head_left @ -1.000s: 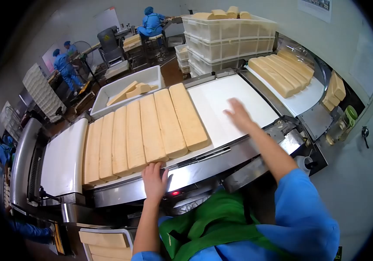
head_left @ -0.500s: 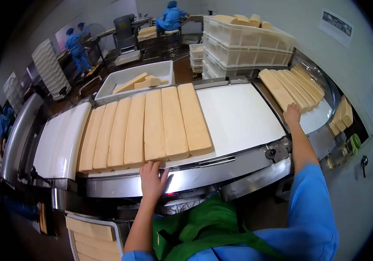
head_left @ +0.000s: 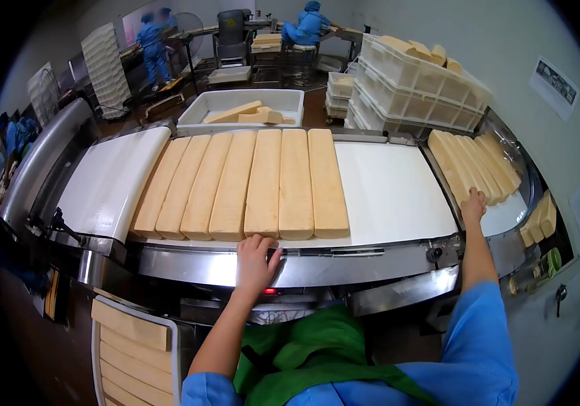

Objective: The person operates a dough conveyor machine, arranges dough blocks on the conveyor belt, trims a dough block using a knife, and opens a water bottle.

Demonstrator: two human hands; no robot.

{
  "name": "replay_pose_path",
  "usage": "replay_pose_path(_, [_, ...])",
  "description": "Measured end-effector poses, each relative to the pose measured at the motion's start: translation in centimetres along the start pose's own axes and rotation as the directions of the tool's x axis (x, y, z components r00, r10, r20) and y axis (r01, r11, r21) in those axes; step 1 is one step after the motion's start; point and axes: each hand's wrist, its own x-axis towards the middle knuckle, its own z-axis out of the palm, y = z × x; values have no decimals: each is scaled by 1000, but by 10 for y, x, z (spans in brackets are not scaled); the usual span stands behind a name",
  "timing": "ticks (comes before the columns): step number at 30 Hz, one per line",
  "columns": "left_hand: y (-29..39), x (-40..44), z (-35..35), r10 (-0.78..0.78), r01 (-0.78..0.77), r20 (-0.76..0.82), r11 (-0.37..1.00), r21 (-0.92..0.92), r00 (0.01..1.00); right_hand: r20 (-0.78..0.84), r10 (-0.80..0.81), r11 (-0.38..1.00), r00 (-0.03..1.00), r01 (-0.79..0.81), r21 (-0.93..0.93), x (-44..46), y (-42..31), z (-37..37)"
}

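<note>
Side by side on the white belt (head_left: 398,189) lie several long pale-yellow blocks (head_left: 263,183), their rounded tops running away from me. My left hand (head_left: 256,264) rests at the belt's near edge, fingers extended against or just beside the near end of a middle block, thumb apart. At the right, my right hand (head_left: 474,204) has its fingers bent around the near end of a long pale-yellow block (head_left: 453,162) in another row on the curved end section. Its fingertips are partly hidden.
Beyond the belt is a white tub (head_left: 242,101) with several block pieces. Stacked white crates (head_left: 425,88) stand at the back right. A tray of blocks (head_left: 134,352) sits low at my left. Co-workers in blue (head_left: 307,26) are in the background. Metal rails (head_left: 256,267) edge the belt.
My view has turned left, so the scene sits further right in the picture. My left hand stays near the blocks' near ends; my right hand remains at the right-hand row, its fingers more bent.
</note>
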Motion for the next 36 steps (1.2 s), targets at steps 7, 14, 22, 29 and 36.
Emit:
replay_pose_path(7, [-1, -1, 0, 14, -14, -20, 1000, 10, 1000, 165, -277, 942, 947, 233, 242, -43, -36, -45])
replay_pose_path(14, [1, -1, 1, 17, -17, 2, 999, 31, 1000, 231, -95, 960, 968, 27, 280, -79, -56, -18])
replay_pose_path(22, [3, -1, 1, 24, -25, 15, 998, 50, 1000, 63, -343, 842, 937, 278, 462, -169, -209, -75])
replay_pose_path(29, [3, -1, 1, 59, -59, -11, 998, 27, 998, -10, -577, 669, 817, 480, 567, -185, -253, -90])
replay_pose_path(36, [7, 1, -1, -48, 47, 23, 999, 27, 999, 121, -159, 854, 980, 75, 516, -30, -87, -2])
